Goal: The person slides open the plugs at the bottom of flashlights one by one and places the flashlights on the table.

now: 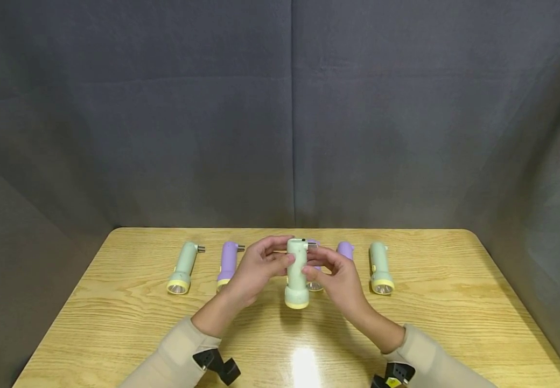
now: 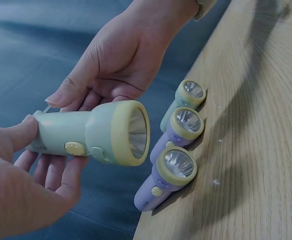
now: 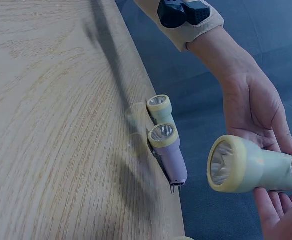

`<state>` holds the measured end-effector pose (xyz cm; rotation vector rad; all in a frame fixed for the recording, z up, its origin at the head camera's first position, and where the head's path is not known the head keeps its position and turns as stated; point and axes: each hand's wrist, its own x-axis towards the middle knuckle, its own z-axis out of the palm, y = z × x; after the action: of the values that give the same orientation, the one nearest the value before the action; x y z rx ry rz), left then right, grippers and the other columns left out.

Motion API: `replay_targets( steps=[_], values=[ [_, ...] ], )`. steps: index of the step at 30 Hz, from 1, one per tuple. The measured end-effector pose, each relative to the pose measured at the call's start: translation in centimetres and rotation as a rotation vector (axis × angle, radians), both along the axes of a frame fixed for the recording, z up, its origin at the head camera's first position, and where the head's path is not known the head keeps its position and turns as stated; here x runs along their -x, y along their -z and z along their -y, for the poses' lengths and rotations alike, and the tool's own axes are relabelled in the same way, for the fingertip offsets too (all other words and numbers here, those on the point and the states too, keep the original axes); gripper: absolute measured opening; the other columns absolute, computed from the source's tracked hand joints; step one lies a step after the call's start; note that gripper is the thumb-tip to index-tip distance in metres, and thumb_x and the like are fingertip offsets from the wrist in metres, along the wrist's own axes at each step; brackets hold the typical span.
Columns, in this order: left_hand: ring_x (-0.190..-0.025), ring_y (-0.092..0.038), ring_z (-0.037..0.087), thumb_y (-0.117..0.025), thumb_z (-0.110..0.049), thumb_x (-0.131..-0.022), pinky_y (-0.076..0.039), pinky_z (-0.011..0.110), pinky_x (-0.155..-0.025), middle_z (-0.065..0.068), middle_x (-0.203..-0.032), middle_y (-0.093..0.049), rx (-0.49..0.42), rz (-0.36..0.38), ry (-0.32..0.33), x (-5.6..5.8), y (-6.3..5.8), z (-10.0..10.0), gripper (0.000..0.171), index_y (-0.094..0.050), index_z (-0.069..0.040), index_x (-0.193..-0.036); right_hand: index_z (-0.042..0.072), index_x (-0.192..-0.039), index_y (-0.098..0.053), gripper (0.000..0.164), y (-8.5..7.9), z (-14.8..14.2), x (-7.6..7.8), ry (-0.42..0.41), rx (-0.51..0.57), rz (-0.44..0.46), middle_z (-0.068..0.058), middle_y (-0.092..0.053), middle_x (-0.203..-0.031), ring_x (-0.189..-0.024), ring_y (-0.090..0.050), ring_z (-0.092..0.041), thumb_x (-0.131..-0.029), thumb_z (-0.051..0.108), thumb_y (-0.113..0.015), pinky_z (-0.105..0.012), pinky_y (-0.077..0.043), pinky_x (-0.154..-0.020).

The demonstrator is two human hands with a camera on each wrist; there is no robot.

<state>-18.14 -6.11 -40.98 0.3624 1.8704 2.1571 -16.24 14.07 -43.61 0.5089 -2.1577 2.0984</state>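
Note:
A mint-green flashlight (image 1: 296, 277) with a pale-yellow rim is held above the table, lens end down toward me in the head view. Metal prongs (image 1: 312, 245) stick out sideways from its top end. My left hand (image 1: 259, 268) grips its left side, thumb on the front and fingers behind. From the right, my right hand (image 1: 339, 279) holds it too, thumb against the body below the prongs. A yellow switch (image 2: 75, 148) shows on its side in the left wrist view. Behind it lies a purple flashlight (image 1: 315, 286), partly hidden.
On the wooden table (image 1: 115, 328) lie a green flashlight (image 1: 184, 265) and a purple flashlight (image 1: 229, 260) at left, both with prongs out. To the right are another purple flashlight (image 1: 345, 250), partly covered by my hand, and a green flashlight (image 1: 380, 265). A grey curtain (image 1: 212, 134) stands behind.

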Motion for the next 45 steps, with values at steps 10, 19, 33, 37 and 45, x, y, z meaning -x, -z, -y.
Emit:
replay_targets(
  steps=[10, 19, 33, 37, 45],
  values=[
    [-0.103, -0.067, 0.021, -0.069, -0.007, -0.097, -0.06, 0.038, -0.083, 0.016, -0.126, -0.063, 0.031, -0.007, -0.099, -0.1, 0.0, -0.4, 0.043, -0.058, -0.002, -0.138, -0.005, -0.14, -0.052, 0.061, 0.8, -0.4, -1.5, -0.082, -0.009, -0.09, -0.022, -0.057, -0.135, -0.117, -0.061, -0.014, -0.084, -0.009, -0.077, -0.031, -0.058, -0.092],
    [-0.098, -0.065, 0.018, -0.067, -0.016, -0.1, -0.06, 0.041, -0.081, 0.014, -0.123, -0.065, 0.074, 0.046, -0.164, 0.2, 0.2, -0.7, 0.039, -0.06, -0.002, -0.136, 0.011, -0.157, -0.036, 0.096, 1.4, -0.4, -3.1, -0.166, -0.184, -0.177, -0.012, -0.04, -0.156, -0.136, -0.045, -0.022, -0.077, 0.0, -0.087, -0.033, -0.05, -0.105],
    [-0.095, -0.067, 0.019, -0.07, -0.014, -0.098, -0.061, 0.031, -0.073, 0.019, -0.126, -0.062, 0.041, 0.095, -0.255, 0.1, 0.7, -1.2, 0.04, -0.06, 0.003, -0.132, 0.001, -0.153, -0.043, 0.077, 1.5, -0.3, -3.3, -0.112, -0.225, -0.19, -0.019, -0.039, -0.158, -0.136, -0.046, -0.038, -0.085, -0.001, -0.078, -0.037, -0.053, -0.1],
    [-0.099, -0.067, 0.021, -0.072, -0.009, -0.096, -0.061, 0.039, -0.081, 0.019, -0.129, -0.061, 0.02, 0.086, -0.261, -0.1, 0.8, -1.3, 0.042, -0.059, 0.003, -0.134, 0.001, -0.153, -0.043, 0.075, 1.4, -0.3, -3.2, -0.101, -0.207, -0.168, -0.019, -0.04, -0.157, -0.135, -0.047, -0.038, -0.086, -0.001, -0.077, -0.038, -0.053, -0.1],
    [-0.123, -0.062, 0.027, -0.068, -0.003, -0.097, -0.054, 0.036, -0.098, 0.015, -0.143, -0.057, 0.0, 0.019, -0.224, -0.8, 0.7, -1.2, 0.048, -0.055, 0.001, -0.143, -0.001, -0.152, -0.043, 0.075, 0.9, 0.1, -2.5, -0.087, -0.186, -0.148, -0.019, -0.04, -0.157, -0.137, -0.046, -0.038, -0.086, -0.002, -0.077, -0.035, -0.053, -0.1]
  ],
)
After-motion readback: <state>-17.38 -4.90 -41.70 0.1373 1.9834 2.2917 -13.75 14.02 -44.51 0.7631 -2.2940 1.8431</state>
